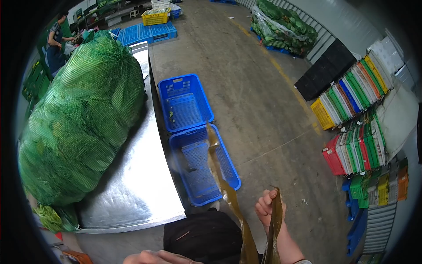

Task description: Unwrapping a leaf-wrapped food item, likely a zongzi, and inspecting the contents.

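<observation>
My right hand (266, 206), raised at the lower right, has its fingers closed on one part of a long brown-green strip (277, 214), possibly kelp. Another length of the strip (230, 198) rises from the bottom edge past my dark clothing, its tip over the blue crates. Only the back of my left hand (158, 257) shows at the bottom edge; its fingers are cut off, so its hold cannot be told. Left of my hands, a large green mesh sack (82, 122) of leafy vegetables lies on a metal table (132, 194).
Two blue plastic crates (184, 100) (206, 165) stand on the floor beside the table. Stacked coloured crates (356, 89) line the right side. Farther off are a blue pallet (148, 32), a yellow crate (156, 17), a pile of green sacks (283, 28) and a person (56, 43) at upper left.
</observation>
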Available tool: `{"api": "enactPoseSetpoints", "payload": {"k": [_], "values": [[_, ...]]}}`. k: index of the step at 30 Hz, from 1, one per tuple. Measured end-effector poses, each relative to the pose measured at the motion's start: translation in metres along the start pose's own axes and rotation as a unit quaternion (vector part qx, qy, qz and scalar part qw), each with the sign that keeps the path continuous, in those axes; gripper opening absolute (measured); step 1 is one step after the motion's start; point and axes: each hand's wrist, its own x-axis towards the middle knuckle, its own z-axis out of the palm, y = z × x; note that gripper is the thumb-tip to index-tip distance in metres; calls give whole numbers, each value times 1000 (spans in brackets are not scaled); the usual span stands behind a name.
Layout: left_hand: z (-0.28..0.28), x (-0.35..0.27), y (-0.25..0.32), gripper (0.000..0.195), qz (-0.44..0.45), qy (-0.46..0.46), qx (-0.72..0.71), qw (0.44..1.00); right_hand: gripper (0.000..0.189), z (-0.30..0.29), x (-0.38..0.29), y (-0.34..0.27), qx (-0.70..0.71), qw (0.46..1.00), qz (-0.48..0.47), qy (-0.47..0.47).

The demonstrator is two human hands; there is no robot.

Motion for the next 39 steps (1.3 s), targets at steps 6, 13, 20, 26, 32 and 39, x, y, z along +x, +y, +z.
{"api": "enactPoseSetpoints", "payload": {"k": [6,13,20,26,32,39], "values": [[-2,-30,-10,20,-82,251,61,963,17,-15,-4,1,36,999,11,39],[-65,-40,-29,12,-84,379,4,922,20,-17,-3,0,-171,980,-9,98],[-86,-40,-35,35,-48,470,-21,881,31,-19,-8,15,-390,916,78,53],[-110,-29,-35,29,-25,502,-80,861,29,-11,-4,23,-420,897,137,24],[-120,-8,-41,26,-26,509,-140,849,27,2,1,47,-382,911,146,-53],[-119,1,-51,27,-17,489,-187,852,27,32,3,60,-301,931,186,-93]]}}
